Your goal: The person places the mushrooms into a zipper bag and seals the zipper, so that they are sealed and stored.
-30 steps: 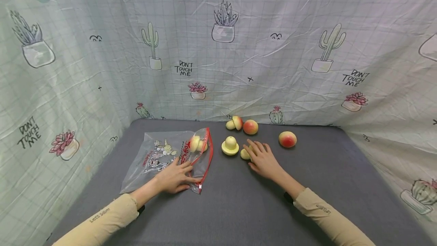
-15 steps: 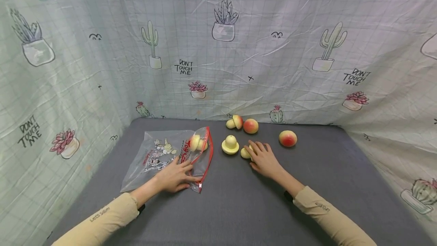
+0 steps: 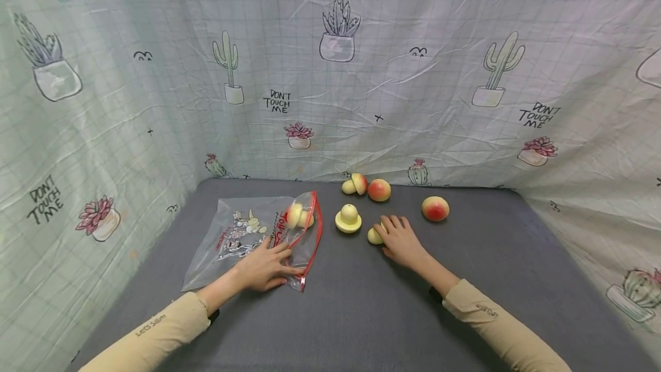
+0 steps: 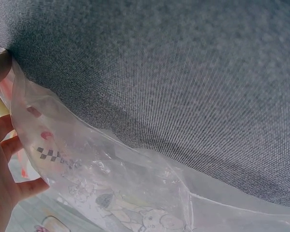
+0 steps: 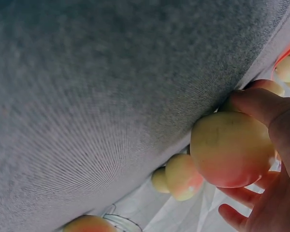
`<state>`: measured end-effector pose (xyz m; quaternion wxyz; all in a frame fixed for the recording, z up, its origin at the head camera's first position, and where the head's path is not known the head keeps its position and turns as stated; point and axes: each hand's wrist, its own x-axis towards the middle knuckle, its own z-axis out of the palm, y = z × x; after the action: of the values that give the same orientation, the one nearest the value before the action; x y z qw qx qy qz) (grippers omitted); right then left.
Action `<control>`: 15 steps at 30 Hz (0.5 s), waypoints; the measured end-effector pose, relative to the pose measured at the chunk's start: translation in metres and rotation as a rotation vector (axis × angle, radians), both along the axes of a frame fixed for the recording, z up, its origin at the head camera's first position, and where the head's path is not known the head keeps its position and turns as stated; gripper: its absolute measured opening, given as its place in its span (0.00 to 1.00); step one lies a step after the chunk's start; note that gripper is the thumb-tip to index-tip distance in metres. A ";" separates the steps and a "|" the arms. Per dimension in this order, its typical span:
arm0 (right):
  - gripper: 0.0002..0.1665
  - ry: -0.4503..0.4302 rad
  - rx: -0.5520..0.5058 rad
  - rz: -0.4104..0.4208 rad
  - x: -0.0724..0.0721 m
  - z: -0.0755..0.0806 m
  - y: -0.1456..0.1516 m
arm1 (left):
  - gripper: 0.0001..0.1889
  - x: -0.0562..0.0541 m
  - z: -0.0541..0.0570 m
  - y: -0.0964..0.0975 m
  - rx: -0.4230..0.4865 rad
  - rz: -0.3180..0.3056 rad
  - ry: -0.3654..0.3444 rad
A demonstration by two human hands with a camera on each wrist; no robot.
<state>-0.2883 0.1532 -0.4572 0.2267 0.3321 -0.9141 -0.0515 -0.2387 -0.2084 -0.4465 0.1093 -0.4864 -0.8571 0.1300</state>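
My left hand [image 3: 265, 267] lies with spread fingers on a clear plastic zip bag [image 3: 206, 257] near its red-edged mouth. A toy mushroom [image 3: 295, 217] lies inside the bag by the opening. In the left wrist view, the fingers [image 4: 5, 145] rest along the printed plastic. My right hand [image 3: 404, 241] holds another toy mushroom [image 5: 227, 150] with a yellow and red cap, thumb on one side and fingers on the other. In the head view only its pale yellow end shows beside the fingertips. Left of it, a third toy mushroom [image 3: 348, 221] stands cap down.
Toward the back of the grey table [image 3: 351, 326] lie a tipped toy mushroom [image 3: 354, 184] and a red and yellow one [image 3: 379, 190]. Another red and yellow piece [image 3: 435, 209] sits to the right. A cloth [image 3: 428, 85] printed with cacti hangs around the table.
My right hand and the mushroom at its fingertips have shifted slightly right and nearer, and the fingers have drawn in around it. My left hand and the bag stay where they were.
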 end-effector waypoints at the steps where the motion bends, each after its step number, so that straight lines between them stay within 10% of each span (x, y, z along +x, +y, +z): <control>1: 0.32 -0.002 0.005 -0.005 0.000 0.000 0.000 | 0.22 0.000 0.000 0.000 -0.001 0.000 -0.001; 15: 0.33 0.016 -0.001 0.028 0.000 -0.002 0.001 | 0.22 -0.001 -0.002 0.000 -0.013 0.015 -0.004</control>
<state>-0.2885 0.1540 -0.4592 0.2347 0.3443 -0.9077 -0.0507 -0.2400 -0.2087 -0.4489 0.1032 -0.4811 -0.8600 0.1355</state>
